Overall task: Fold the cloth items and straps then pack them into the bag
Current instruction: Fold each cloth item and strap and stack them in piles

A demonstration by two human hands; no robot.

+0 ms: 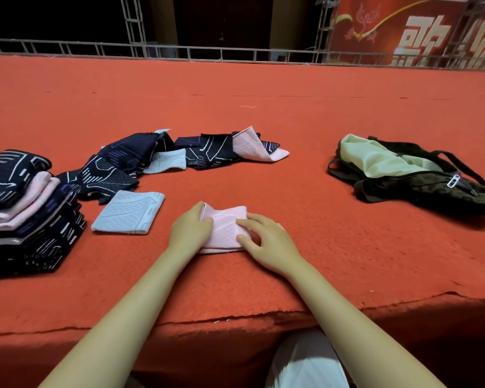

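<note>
Both hands work on one small pink patterned cloth [224, 228] lying near the front edge of the red carpeted counter [263, 130]. The left hand [191, 229] has its grip pinching the cloth's left edge, and the right hand [266, 239] presses curled fingers on its right part. Just left lies a folded light blue cloth [129, 212], beside a stack of folded dark and pink cloths [25, 208]. Behind is a loose heap of unfolded cloths [179, 155]. Far right lies the open dark green bag [420, 177]

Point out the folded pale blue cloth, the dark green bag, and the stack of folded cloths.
Folded pale blue cloth [128, 212]: head view, centre.
Dark green bag [431, 191]: head view, dark outer fabric.
Stack of folded cloths [25, 214]: head view, middle layers.
</note>
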